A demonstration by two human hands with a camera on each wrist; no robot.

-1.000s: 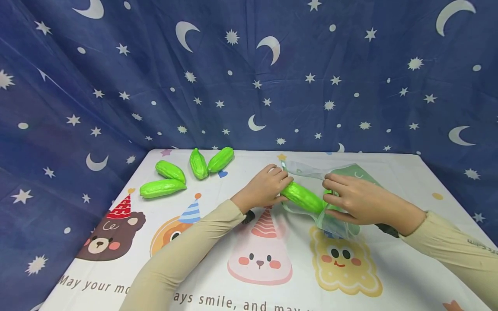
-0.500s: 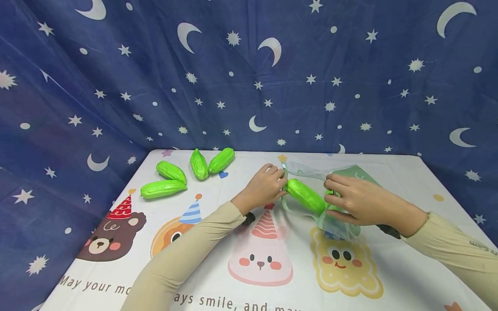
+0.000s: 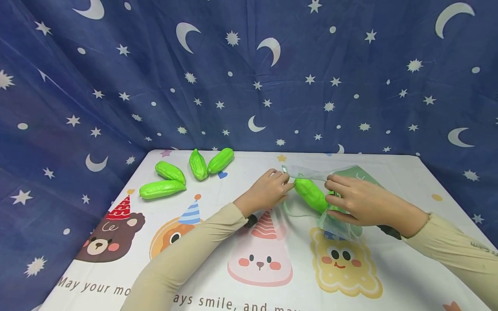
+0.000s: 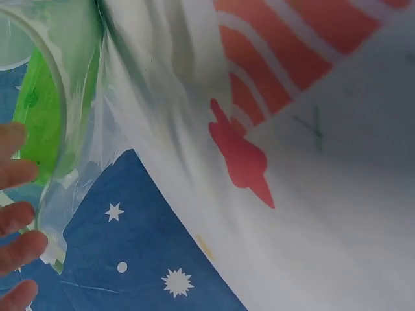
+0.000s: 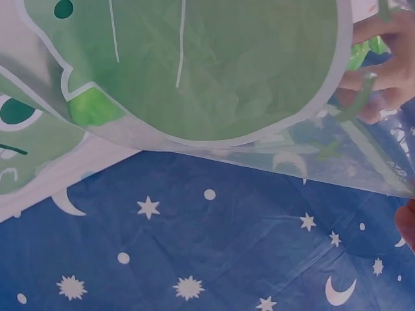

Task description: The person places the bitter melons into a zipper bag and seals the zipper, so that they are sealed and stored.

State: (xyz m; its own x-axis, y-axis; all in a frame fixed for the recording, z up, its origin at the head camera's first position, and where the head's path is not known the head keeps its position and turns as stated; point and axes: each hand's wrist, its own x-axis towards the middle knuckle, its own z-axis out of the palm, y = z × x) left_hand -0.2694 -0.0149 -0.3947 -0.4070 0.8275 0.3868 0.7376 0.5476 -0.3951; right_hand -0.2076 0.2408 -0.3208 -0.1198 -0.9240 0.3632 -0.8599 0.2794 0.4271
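Spread fingertips of a hand [image 4: 14, 218] beside clear bag [image 4: 84, 172], green vegetable [image 4: 40, 116] inside

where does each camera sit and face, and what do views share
Head: worn on the head, faces forward and down at the bag; left hand, right hand and sleeves show.
Left wrist: on that wrist, faces across the tablecloth; fingers at left edge, whose is unclear.
Right wrist: on that wrist, faces the bag's print; fingers at right edge, whose is unclear.
Both wrist views share the bag and starry curtain.
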